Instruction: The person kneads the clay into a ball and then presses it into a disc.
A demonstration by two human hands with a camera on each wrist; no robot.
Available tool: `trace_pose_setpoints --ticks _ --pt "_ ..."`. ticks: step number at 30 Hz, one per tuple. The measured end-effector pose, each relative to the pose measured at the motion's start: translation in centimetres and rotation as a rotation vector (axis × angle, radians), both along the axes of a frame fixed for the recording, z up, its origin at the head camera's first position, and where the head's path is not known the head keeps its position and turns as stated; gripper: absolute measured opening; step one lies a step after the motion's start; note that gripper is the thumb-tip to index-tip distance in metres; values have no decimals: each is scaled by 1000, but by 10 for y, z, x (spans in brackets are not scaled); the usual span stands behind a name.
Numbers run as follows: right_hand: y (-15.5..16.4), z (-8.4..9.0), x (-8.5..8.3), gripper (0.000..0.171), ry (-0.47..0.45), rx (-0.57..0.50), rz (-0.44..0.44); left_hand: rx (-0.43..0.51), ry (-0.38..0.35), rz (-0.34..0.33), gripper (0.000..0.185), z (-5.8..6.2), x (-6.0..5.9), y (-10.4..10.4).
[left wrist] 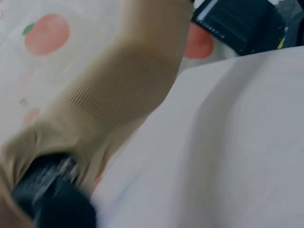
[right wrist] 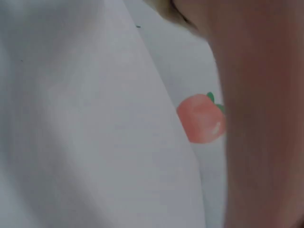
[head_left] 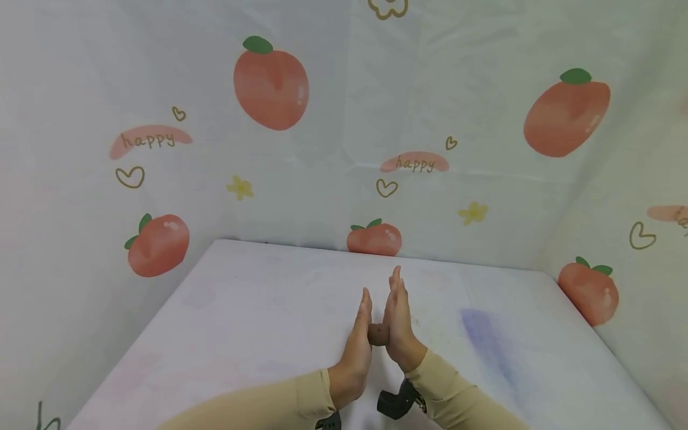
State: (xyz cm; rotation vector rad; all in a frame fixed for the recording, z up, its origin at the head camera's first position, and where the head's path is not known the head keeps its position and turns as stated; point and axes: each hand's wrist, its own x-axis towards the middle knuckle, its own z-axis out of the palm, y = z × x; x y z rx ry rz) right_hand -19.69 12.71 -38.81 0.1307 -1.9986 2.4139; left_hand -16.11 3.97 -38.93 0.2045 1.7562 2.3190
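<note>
Over the white worktop [head_left: 258, 334], the left hand [head_left: 359, 340] and right hand [head_left: 399, 325] stand flat-fingered, palms pressing a small brown clay lump [head_left: 378, 334] between them, seemingly soft, light, easily deformed, best held by gentle pressure across its sides.

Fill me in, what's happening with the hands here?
A person has a small brown lump pressed between the flat palms of the left hand and right hand, fingers straight and pointing away from the body. The hands are held just above a white table, near its middle. The table has a faint purple smear to the right of the hands. Fabric printed with peaches hangs behind and beside it. The wrist views are too blurred to add anything.
</note>
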Motion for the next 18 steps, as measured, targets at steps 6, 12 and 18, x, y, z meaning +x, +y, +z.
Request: trace_pose_setpoints --ticks 6,12,18 --pt "-10 -3 22 66 -112 -10 96 -72 10 70 62 -8 -29 -5" --pt "-7 2 28 64 -73 -60 72 -182 7 80 60 -23 -42 -12" --pt "-4 -4 11 61 -65 -41 5 -129 117 11 63 -26 -15 -2"
